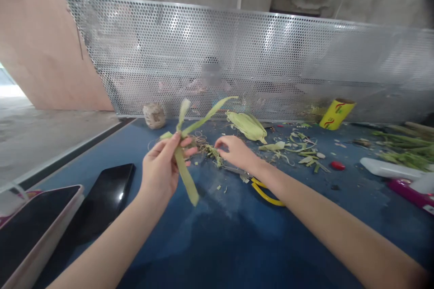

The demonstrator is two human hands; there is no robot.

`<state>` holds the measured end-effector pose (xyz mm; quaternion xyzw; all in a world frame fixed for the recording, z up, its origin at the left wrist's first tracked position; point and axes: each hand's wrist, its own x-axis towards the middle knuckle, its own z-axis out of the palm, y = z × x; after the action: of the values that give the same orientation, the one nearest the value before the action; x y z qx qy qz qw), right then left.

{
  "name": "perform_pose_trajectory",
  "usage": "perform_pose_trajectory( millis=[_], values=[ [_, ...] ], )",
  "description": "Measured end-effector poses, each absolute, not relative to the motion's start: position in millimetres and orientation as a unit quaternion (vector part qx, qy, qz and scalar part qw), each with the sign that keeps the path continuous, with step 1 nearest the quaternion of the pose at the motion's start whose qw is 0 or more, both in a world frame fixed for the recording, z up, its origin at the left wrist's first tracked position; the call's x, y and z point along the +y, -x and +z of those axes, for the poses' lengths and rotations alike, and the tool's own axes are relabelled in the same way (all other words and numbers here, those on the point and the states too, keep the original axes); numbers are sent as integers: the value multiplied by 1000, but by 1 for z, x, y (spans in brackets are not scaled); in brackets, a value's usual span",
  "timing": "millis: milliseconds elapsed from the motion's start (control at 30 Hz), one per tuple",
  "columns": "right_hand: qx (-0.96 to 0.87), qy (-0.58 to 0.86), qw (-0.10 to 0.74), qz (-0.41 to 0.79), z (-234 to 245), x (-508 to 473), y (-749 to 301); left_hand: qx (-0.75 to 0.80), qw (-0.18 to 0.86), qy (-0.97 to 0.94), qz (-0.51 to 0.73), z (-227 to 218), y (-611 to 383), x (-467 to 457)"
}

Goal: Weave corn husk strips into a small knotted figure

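Note:
Pale green corn husk strips (186, 176), crossed or knotted together, are pinched in my left hand (161, 165) above the blue table. Two ends point up and one hangs down. My right hand (237, 152) is low over the table with thumb and fingers curled together; whatever is between the fingertips, if anything, cannot be made out. Just beside it lies a small green sprig (214, 154) with thin brown strands. Behind that hand rests a whole husk-wrapped corn cob (247, 126). Scissors with yellow handles (266, 193) lie partly hidden under my right forearm.
A perforated metal screen (237, 49) closes off the back, with a person behind it. Two phones, one black (110, 198), lie at left. A wrapped lump (154, 115), a yellow roll (337, 114), husk scraps (307, 149), a red object (337, 165) and a white-and-purple tool (389, 169) surround the work.

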<state>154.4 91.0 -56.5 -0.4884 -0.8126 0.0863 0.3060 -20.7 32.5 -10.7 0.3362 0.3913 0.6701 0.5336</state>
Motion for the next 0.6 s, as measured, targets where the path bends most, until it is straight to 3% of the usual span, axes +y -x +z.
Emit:
perform_pose_trajectory(
  millis=[300,467,600],
  values=[
    [-874,467,94,96,-66,152,-104,388,515,-330,690,-15,36,45],
    [-876,467,61,100,-56,163,-112,386,525,-340,678,-14,38,46],
    [-869,481,82,86,-44,165,-116,388,511,-345,685,-13,39,47]
  ],
)
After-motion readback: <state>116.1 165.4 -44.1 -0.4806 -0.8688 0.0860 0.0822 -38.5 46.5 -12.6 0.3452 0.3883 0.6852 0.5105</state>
